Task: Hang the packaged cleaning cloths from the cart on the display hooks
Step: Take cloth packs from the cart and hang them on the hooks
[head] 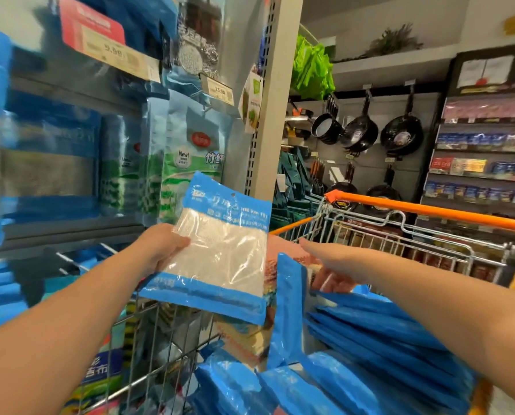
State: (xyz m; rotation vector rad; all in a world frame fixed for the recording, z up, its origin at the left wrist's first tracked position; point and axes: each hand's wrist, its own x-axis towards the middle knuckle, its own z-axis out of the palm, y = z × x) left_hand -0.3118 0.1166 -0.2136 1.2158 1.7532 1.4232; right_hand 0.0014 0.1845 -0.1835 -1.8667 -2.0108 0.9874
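Cloth pack gripped by left hand; right hand fingers loosely spread over cart.

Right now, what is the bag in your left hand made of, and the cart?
The blue-edged clear cloth packet in the left hand looks like thin glossy plastic: it shines and crinkles. The silver wire shopping cart looks like shiny metal, with an orange handle, probably plastic.

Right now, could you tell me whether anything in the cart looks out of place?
One blue package stands on edge among the flat-stacked packages in the cart, near the right hand. Nothing looks torn or spilled.
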